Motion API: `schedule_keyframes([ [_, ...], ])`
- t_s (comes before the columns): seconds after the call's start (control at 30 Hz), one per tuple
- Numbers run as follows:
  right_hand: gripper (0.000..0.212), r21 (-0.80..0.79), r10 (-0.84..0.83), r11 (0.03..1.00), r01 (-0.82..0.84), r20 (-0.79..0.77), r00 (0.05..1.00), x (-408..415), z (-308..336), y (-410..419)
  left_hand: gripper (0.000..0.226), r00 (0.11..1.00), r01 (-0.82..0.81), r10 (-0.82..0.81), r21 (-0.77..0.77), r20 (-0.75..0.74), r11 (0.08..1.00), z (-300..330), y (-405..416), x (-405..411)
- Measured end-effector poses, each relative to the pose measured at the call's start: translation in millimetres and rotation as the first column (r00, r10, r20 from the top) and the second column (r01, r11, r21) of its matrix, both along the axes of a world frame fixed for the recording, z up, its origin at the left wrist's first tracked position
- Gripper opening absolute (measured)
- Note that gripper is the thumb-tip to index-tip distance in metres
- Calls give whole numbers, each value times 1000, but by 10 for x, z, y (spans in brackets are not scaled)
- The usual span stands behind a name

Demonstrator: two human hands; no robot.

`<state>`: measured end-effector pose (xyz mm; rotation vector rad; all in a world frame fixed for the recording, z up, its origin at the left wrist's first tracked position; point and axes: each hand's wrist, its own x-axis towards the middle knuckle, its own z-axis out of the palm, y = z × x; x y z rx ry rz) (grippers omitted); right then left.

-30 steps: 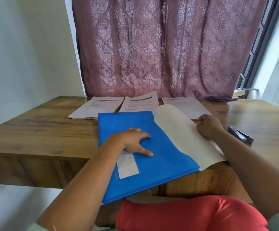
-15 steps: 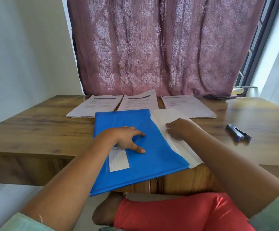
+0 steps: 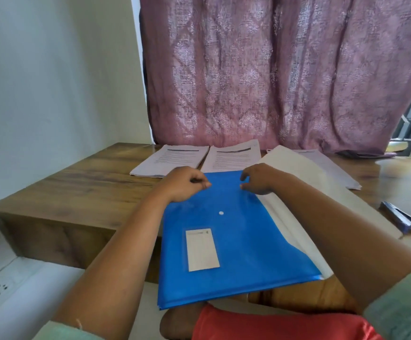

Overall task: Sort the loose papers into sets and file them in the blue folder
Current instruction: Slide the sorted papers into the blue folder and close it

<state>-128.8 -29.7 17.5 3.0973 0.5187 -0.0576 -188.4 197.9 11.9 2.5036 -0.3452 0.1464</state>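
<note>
1. We see the blue folder (image 3: pixel 236 241) flat on the wooden table (image 3: pixel 76 182), its near end overhanging.
2. Left hand (image 3: pixel 182 184): fingers curled at its far edge, seemingly pinching it.
3. Right hand (image 3: pixel 260 179): fingers apart, bent above it.

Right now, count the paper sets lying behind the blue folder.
3: left set, middle set, and right set, partly hidden by the folder's white flap. More sheets may lie underneath.
</note>
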Motion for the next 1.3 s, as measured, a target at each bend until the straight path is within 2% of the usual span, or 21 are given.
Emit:
schedule_keyframes([
  [0.07, 50, 150, 36, 988, -31, -30, 999, 114, -88, 60, 17, 975, -206, 210, -56, 79, 977, -117, 256, 222],
  [0.1, 52, 163, 37, 986, -34, -13, 999, 166, -155, 66, 17, 941, -317, 327, -105, 89, 942, -180, 387, 330],
  [0.17, 53, 160, 14, 987, -18, 24, 1000, 232, -361, -9, 32, 859, -497, 511, -207, 17, 842, -305, 630, 523],
  [0.23, 53, 264, -5, 964, -2, 23, 1000, 245, -551, -83, 48, 813, -573, 582, -238, -39, 784, -387, 836, 676],
  [0.3, 49, 469, -36, 883, 14, 37, 999, 280, -637, -140, 52, 814, -573, 579, -225, -44, 788, -435, 942, 797],
  [0.37, 35, 661, -111, 747, 62, 32, 993, 331, -624, -196, 51, 807, -587, 588, -201, -64, 784, -474, 1001, 902],
  [0.43, 26, 781, -164, 612, 122, -26, 986, 351, -581, -288, 59, 775, -631, 627, -171, -81, 757, -490, 1059, 1042],
  [0.5, 23, 786, -140, 602, 140, -69, 988, 321, -575, -356, 72, 731, -682, 673, -156, -111, 715, -489, 1115, 1151],
  [0.57, 22, 715, -119, 684, 147, -89, 989, 329, -618, -373, 74, 710, -704, 696, -58, -107, 708, -482, 1151, 1237],
  [0.63, 23, 640, -119, 757, 131, -62, 991, 349, -629, -340, 65, 714, -692, 690, 29, -119, 721, -453, 1176, 1303],
  [0.73, 24, 628, -123, 769, 121, -40, 992, 368, -627, -332, 75, 722, -661, 623, -33, -300, 750, -350, 1245, 1421],
  [0.8, 23, 639, -124, 759, 126, -48, 991, 375, -631, -351, 80, 679, -686, 598, -80, -425, 723, -294, 1276, 1481],
  [0.83, 22, 643, -124, 755, 127, -51, 991, 377, -631, -355, 76, 657, -708, 609, -88, -444, 700, -281, 1285, 1503],
  [0.9, 21, 664, -131, 735, 138, -61, 989, 375, -620, -341, 55, 642, -751, 651, -162, -405, 640, -271, 1324, 1566],
  [0.97, 20, 683, -142, 714, 153, -73, 987, 376, -619, -335, 38, 661, -749, 630, -395, -407, 532, -314, 1347, 1636],
  [1.0, 20, 685, -146, 711, 157, -76, 986, 378, -622, -332, 33, 681, -722, 593, -530, -431, 444, -342, 1349, 1678],
  [1.07, 21, 690, -149, 706, 163, -80, 986, 375, -634, -334, 30, 718, -653, 537, -695, -442, 301, -331, 1255, 1675],
  [1.1, 21, 691, -148, 704, 162, -81, 986, 372, -635, -338, 32, 732, -611, 550, -747, -404, 264, -291, 1185, 1631],
  [1.13, 21, 691, -148, 705, 160, -77, 986, 371, -640, -344, 33, 725, -572, 602, -779, -334, 257, -265, 1144, 1613],
  [1.23, 22, 691, -148, 708, 146, -57, 987, 349, -646, -350, 34, 611, -533, 784, -789, -109, 306, -103, 1062, 1475],
  [1.3, 21, 692, -147, 708, 142, -52, 988, 328, -637, -336, 30, 566, -465, 822, -848, -64, 254, 66, 1014, 1371],
])
